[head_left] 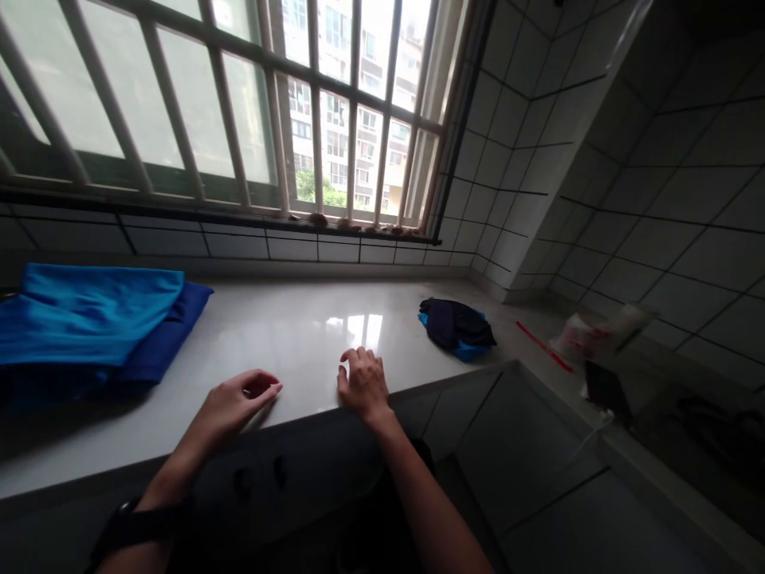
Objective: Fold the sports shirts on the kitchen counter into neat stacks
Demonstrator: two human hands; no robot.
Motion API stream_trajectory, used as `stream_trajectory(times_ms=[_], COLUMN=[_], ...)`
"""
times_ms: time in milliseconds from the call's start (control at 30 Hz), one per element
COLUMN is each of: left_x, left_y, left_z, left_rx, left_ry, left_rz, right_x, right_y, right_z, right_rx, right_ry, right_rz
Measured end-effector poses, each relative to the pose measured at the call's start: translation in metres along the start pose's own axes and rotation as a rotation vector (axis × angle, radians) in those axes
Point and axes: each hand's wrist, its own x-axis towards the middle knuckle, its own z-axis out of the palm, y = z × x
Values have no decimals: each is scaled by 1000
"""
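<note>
Over the front edge of the white countertop (299, 319) my left hand (239, 399) hovers or rests, fingers loosely curved with a gap between them and the thumb. Nothing shows in it. My right hand (363, 383) lies at the counter's edge, palm down, its fingers bent and slightly apart, holding nothing visible. Left of my hands is a pile of folded bright blue cloth (101, 311) over darker blue cloth (173, 335). Farther right lies a small bundle of dark navy and blue cloth (457, 325), apart from my right hand.
A barred window (352, 96) spans the wall behind the counter. On the right counter are a red strip (543, 347), a crumpled plastic bag (582, 335) and a dark flat object (606, 391) with a pale cable. Cabinet doors (526, 438) lie below the counter edge.
</note>
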Motion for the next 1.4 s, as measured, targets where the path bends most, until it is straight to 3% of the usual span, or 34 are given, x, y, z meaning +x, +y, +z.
stream_trajectory(times_ms=[233, 367, 433, 533, 600, 667, 733, 800, 967, 1067, 1233, 1333, 1400], left_x=[-10, -14, -15, -15, -15, -15, -15, -15, -16, -16, -18, -18, -17], left_y=[15, 18, 18, 18, 18, 18, 18, 18, 19, 19, 18, 17, 16], left_z=[-4, -6, -6, -4, -4, -3, -3, -3, -5, -6, -6, -5, -5], left_rx=[-94, -172, -187, -192, -199, -210, -222, -230, -232, -235, -224, -210, -205], left_ry=[-14, -36, -43, -46, -45, -42, -38, -40, -48, -40, -44, -52, -60], left_rz=[29, 62, 68, 74, 74, 71, 71, 74, 68, 57, 60, 66, 71], right_x=[-6, 5, 22, 48, 57, 61, 68, 84, 153, 161, 99, 79, 88], right_y=[-3, 14, 36, 81, 109, 130, 137, 131, 92, 83, 105, 118, 118], right_z=[-10, -39, -64, -101, -119, -129, -136, -145, -176, -177, -144, -134, -140], right_rx=[0, 0, -67, -239, -355, -434, -467, -471, -466, -504, -571, -552, -544], right_ry=[-58, 26, 80, 115, 69, -71, -200, -241, -108, -71, -195, -254, -257], right_rz=[-10, 20, 132, 409, 608, 688, 653, 578, 428, 462, 689, 672, 641])
